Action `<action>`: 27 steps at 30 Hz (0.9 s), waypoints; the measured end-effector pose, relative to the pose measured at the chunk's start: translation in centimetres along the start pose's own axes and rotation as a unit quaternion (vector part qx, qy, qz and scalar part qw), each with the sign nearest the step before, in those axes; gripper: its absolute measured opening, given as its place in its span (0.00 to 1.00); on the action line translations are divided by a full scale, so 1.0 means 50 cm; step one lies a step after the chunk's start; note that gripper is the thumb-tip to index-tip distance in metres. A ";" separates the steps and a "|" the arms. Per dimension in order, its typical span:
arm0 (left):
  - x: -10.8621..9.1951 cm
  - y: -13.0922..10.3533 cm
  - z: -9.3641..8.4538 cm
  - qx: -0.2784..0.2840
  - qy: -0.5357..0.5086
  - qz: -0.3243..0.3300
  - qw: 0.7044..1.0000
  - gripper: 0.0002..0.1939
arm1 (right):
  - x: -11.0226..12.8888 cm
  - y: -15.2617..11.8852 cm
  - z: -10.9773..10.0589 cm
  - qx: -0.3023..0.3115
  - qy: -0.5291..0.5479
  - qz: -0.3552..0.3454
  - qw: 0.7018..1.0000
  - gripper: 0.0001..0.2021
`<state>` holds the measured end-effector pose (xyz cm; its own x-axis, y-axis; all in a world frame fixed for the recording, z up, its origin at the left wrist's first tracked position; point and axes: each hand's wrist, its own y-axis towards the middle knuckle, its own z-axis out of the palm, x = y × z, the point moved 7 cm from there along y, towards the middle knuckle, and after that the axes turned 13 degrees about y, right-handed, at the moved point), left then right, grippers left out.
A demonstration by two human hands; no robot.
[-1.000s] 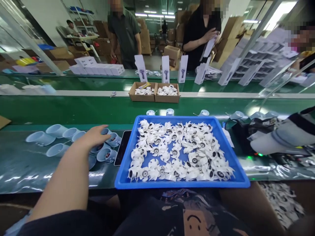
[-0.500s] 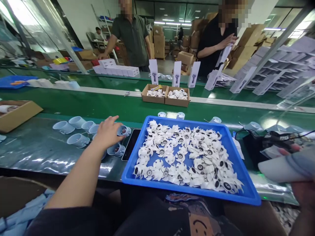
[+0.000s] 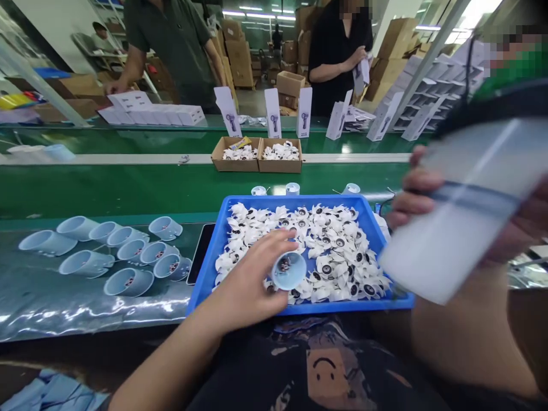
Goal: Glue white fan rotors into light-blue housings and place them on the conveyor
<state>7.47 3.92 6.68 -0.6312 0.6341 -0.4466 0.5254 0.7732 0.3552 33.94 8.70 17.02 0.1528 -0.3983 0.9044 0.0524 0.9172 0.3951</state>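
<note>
My left hand (image 3: pixel 252 277) is closed around a light blue round housing (image 3: pixel 289 270) with small reddish parts inside. It holds this above the blue tray (image 3: pixel 299 307), which is full of white fan wheels (image 3: pixel 338 242) with dark hubs. At the right, my right hand (image 3: pixel 413 197) is wrapped round a large whitish cylindrical object (image 3: pixel 466 211) with a dark band. That object is tilted and blurred by motion, and its upper end runs out of view.
Several light blue housings (image 3: pixel 128 281) stand left of the tray, beside a dark phone (image 3: pixel 201 251). Two cardboard boxes (image 3: pixel 280 166) of white parts sit behind it. Two people stand across the green belt (image 3: pixel 141 191); part of another person (image 3: pixel 516 74) shows at upper right.
My left hand has moved right from the row of housings to over the tray, with one housing in it. My right hand and the whitish object have come further into view. The view has shifted.
</note>
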 end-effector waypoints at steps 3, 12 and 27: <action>-0.062 0.039 0.029 0.016 0.002 0.021 1.000 0.36 | 0.008 0.009 0.123 0.061 0.262 0.016 0.963 0.34; -0.095 0.067 0.036 0.033 -0.099 -0.031 0.994 0.22 | -0.040 -0.027 0.180 0.108 0.310 0.045 0.943 0.22; -0.063 0.060 0.044 0.139 -0.063 -0.074 0.985 0.32 | -0.030 -0.009 0.127 0.056 0.283 0.025 0.957 0.25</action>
<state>12.29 4.19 7.35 -0.6462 0.4942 -0.5815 0.5796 0.8136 0.0474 27.45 8.81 16.49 0.6642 -0.2533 0.7033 -0.0703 0.9155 0.3961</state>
